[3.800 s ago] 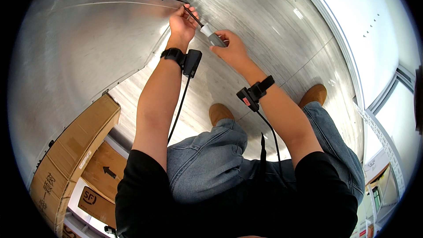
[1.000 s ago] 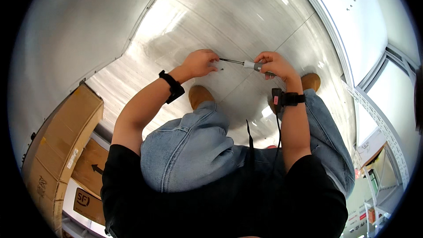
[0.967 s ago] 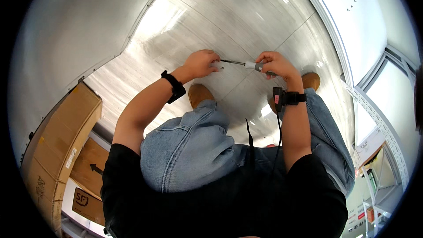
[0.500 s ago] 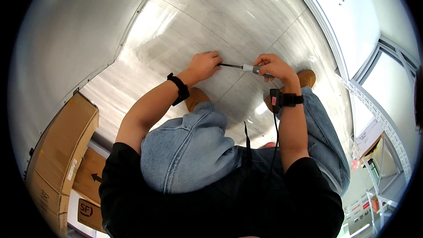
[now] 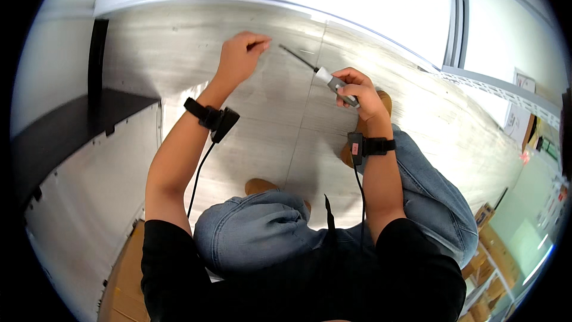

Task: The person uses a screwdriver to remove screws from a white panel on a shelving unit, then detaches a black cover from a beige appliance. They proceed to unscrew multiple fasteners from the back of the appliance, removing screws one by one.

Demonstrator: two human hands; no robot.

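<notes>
My right hand (image 5: 359,92) is wrapped round the screwdriver (image 5: 322,74), tip pointing far-left near my left hand (image 5: 239,59); whether that pinches anything, I can't tell. A firm, relaxed hold should steady the tip.

We cannot determine whether the left hand (image 5: 241,58) pinches anything. We note the right hand (image 5: 361,93) partly hides the screwdriver (image 5: 325,76); the view's lower edge crops a cardboard box (image 5: 127,292).

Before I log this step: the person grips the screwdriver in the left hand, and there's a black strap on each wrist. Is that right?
Not quite: the head view shows the screwdriver gripped in the right hand, not the left. The black straps are as you say.
</notes>
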